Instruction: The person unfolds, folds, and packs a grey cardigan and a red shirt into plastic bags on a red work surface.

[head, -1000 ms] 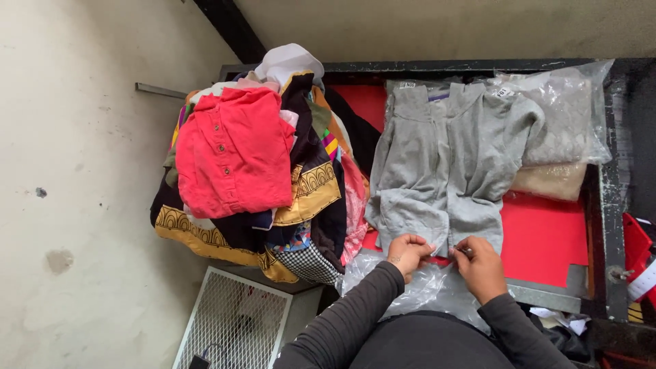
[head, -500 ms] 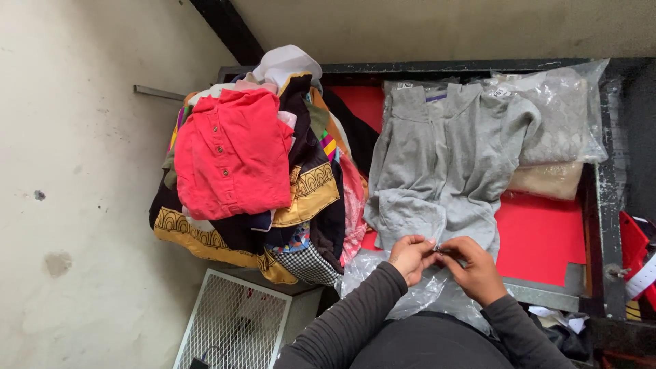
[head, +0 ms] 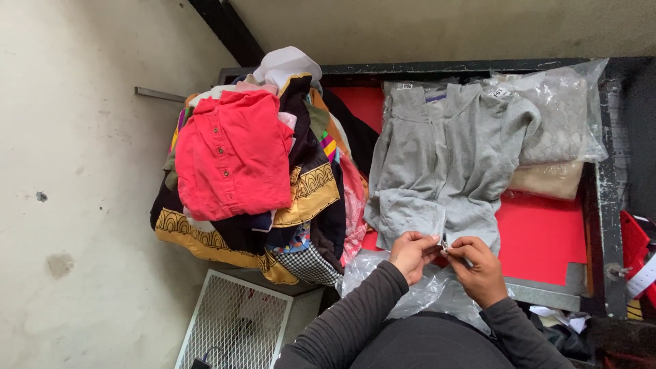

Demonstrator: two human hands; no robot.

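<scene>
Pinching a small, indistinct tag [head: 444, 242] between our left hand [head: 412, 253] and right hand [head: 480, 268], we see clear bags [head: 567, 113] holding folded garments beside the grey garment [head: 444, 164].

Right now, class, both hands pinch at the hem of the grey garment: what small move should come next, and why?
Probably ease the small tag free of the grey garment. The left hand and right hand meet at it on the hem, fingers pinched close, so a gentle pull seems the likeliest step.

Grey garment [head: 444, 164], red shirt [head: 232, 154], red table [head: 547, 239]
</scene>
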